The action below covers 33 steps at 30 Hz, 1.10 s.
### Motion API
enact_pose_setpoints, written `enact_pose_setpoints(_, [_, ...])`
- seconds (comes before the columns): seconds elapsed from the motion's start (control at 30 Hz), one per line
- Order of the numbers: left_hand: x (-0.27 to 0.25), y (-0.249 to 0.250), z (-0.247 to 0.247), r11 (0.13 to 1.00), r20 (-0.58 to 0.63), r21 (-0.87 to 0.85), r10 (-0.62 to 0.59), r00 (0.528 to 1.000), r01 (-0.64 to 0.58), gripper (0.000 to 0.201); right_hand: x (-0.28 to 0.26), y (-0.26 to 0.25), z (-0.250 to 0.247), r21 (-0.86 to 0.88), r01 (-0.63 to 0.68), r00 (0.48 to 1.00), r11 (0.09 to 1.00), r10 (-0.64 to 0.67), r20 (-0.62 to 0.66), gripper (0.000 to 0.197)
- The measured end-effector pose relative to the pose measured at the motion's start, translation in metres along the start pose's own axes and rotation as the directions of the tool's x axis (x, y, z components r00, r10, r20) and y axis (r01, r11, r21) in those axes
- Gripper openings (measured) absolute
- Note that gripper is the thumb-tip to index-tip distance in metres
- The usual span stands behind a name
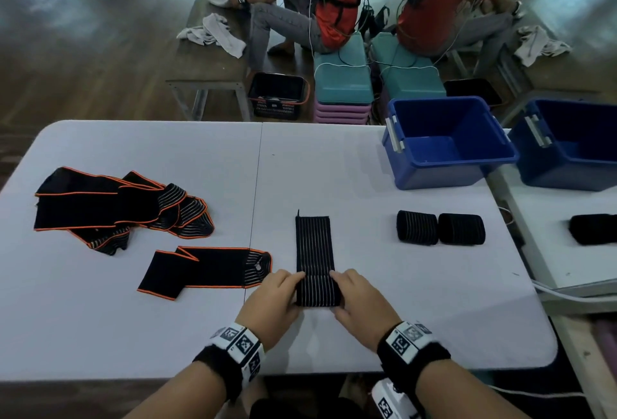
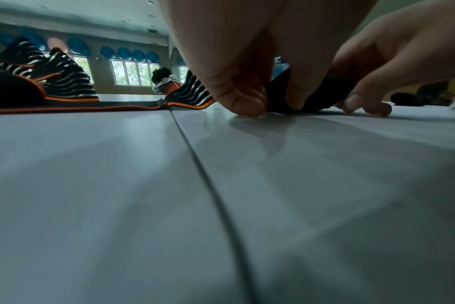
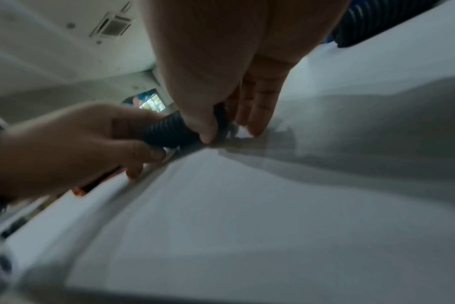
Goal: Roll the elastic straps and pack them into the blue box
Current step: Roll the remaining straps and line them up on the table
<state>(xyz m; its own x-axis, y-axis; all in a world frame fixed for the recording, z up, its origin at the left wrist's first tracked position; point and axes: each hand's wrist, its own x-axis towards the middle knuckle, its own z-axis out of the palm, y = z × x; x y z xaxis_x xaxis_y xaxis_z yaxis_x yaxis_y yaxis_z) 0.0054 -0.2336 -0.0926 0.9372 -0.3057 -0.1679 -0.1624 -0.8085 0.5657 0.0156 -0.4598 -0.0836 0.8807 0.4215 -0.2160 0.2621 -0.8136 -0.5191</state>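
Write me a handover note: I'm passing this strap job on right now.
Left hand and right hand each grip an end of the half-rolled strap; its far part lies flat on the table.
Done: two rolled straps sit near the blue box, which looks empty.
Left: finish this roll, then roll the single flat strap and the pile on the left, and pack all rolls.

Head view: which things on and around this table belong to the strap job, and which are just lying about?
Job:
- striped strap, gripped by left hand and right hand
- two rolled straps
- orange-edged straps
- blue box

Lying about:
- black basket
- white cloths
- teal stools
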Motion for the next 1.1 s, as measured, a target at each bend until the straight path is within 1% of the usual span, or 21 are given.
enact_pose_setpoints(0.07, [-0.002,-0.001,0.001,0.999,0.002,-0.046,-0.024,1.000,0.024,0.042,0.000,0.002,-0.006,0.188,-0.059,0.998,0.980,0.056,0.023,0.037])
enact_pose_setpoints(0.1, [-0.002,0.000,0.000,0.995,-0.013,-0.081,-0.052,0.999,0.050,0.029,0.001,0.001,-0.009,0.322,-0.144,0.989,0.936,0.133,0.057,0.022])
enact_pose_setpoints(0.13, [-0.002,0.002,-0.002,0.991,-0.023,-0.098,-0.092,0.995,0.089,0.016,0.001,0.000,-0.010,0.455,-0.238,0.971,0.858,0.214,0.104,0.012])
enact_pose_setpoints(0.17, [-0.002,0.003,-0.003,0.983,-0.034,-0.123,-0.142,0.989,0.137,0.011,0.003,-0.001,-0.011,0.552,-0.316,0.947,0.771,0.291,0.135,0.011])
enact_pose_setpoints(0.23, [0.001,0.007,-0.004,0.947,-0.079,-0.204,-0.269,0.960,0.249,0.017,0.007,-0.003,-0.010,0.645,-0.394,0.899,0.655,0.422,0.121,0.017])
enact_pose_setpoints(0.27, [0.003,0.009,-0.004,0.924,-0.110,-0.264,-0.314,0.943,0.276,0.010,0.010,-0.004,-0.008,0.655,-0.388,0.885,0.648,0.460,0.069,0.018])
enact_pose_setpoints(0.3, [0.006,0.011,-0.004,0.906,-0.140,-0.323,-0.331,0.933,0.273,0.009,0.012,-0.006,-0.007,0.633,-0.353,0.886,0.689,0.464,-0.010,0.018])
enact_pose_setpoints(0.37, [0.012,0.011,-0.002,0.907,-0.151,-0.362,-0.287,0.946,0.217,0.028,0.016,-0.008,-0.003,0.490,-0.244,0.925,0.837,0.353,-0.143,0.028])
enact_pose_setpoints(0.43, [0.014,0.008,-0.001,0.968,-0.113,-0.203,-0.173,0.978,0.148,0.041,0.015,-0.009,0.000,0.266,-0.155,0.972,0.952,0.195,-0.131,0.049])
enact_pose_setpoints(0.5, [0.013,-0.001,-0.001,0.996,-0.034,-0.041,-0.076,0.997,0.075,0.059,0.011,-0.004,0.002,0.054,-0.069,0.997,0.996,0.071,-0.040,0.066])
enact_pose_setpoints(0.53, [0.012,-0.004,-0.001,0.998,0.012,-0.001,-0.059,0.998,0.059,0.062,0.011,-0.001,0.002,0.004,-0.042,0.999,0.999,0.042,-0.012,0.066])
enact_pose_setpoints(0.57, [0.011,-0.007,-0.001,0.999,0.032,0.000,-0.049,0.998,0.049,0.059,0.010,0.002,0.000,0.026,-0.035,0.999,0.999,0.035,-0.003,0.059])
enact_pose_setpoints(0.63, [0.013,-0.009,-0.001,0.995,0.014,-0.068,-0.069,0.998,0.070,0.035,0.012,0.005,-0.006,0.255,-0.115,0.993,0.960,0.112,0.025,0.030])
enact_pose_setpoints(0.67, [0.014,-0.008,-0.002,0.990,-0.005,-0.097,-0.104,0.995,0.103,0.020,0.015,0.006,-0.008,0.398,-0.194,0.981,0.897,0.183,0.064,0.014])
enact_pose_setpoints(0.7, [0.016,-0.007,-0.002,0.980,-0.031,-0.134,-0.155,0.987,0.149,0.012,0.018,0.006,-0.009,0.519,-0.266,0.962,0.812,0.254,0.096,0.004])
enact_pose_setpoints(0.77, [0.021,-0.004,-0.001,0.936,-0.087,-0.228,-0.294,0.952,0.268,0.018,0.025,0.007,-0.009,0.659,-0.364,0.910,0.658,0.401,0.102,0.012])
enact_pose_setpoints(0.83, [0.030,0.003,-0.001,0.891,-0.134,-0.295,-0.397,0.908,0.346,0.017,0.032,0.007,-0.011,0.728,-0.401,0.854,0.556,0.515,0.077,0.020])
enact_pose_setpoints(0.87, [0.036,0.009,0.000,0.879,-0.142,-0.309,-0.419,0.897,0.362,0.016,0.035,0.009,-0.012,0.746,-0.401,0.833,0.532,0.551,0.054,0.023])
enact_pose_setpoints(0.93, [0.054,0.023,0.000,0.879,-0.140,-0.305,-0.423,0.895,0.367,0.016,0.042,0.017,-0.019,0.753,-0.400,0.792,0.522,0.610,-0.002,0.025])
enact_pose_setpoints(1.03, [0.088,0.047,0.005,0.888,-0.117,-0.299,-0.397,0.910,0.349,0.014,0.049,0.042,-0.039,0.721,-0.411,0.742,0.558,0.664,-0.090,0.021])
enact_pose_setpoints(1.1, [0.110,0.064,0.010,0.889,-0.091,-0.315,-0.376,0.922,0.332,0.019,0.052,0.060,-0.056,0.682,-0.413,0.737,0.603,0.662,-0.140,0.016])
